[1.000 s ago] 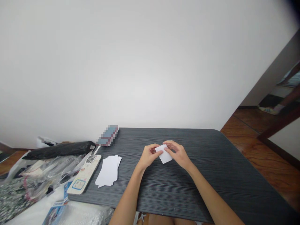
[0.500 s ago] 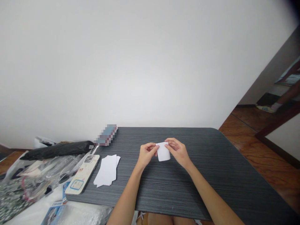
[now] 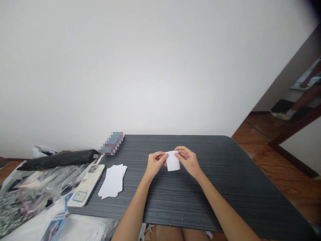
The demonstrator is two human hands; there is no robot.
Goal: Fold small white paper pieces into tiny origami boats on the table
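A small white sheet of paper (image 3: 173,162) is held up above the dark table, bent over so its lower edge curves. My left hand (image 3: 155,164) pinches its upper left corner between thumb and fingers. On the upper right corner, my right hand (image 3: 188,162) has its thumb in front and its fingers behind. Left of my hands, a loose stack of white paper sheets (image 3: 113,180) lies on the table, the sheets slightly fanned.
A phone in a pale case (image 3: 86,185) lies at the left edge of the dark table (image 3: 213,187). Behind it is a pixelated box-like object (image 3: 112,143). Plastic bags (image 3: 56,177) and a long black bundle (image 3: 59,160) crowd the left. A person's leg (image 3: 304,100) shows at far right.
The whole view has shifted slightly, moving everything a little left in the picture. Both hands keep the same hold on the paper. At far right, the person's arm now shows lower.
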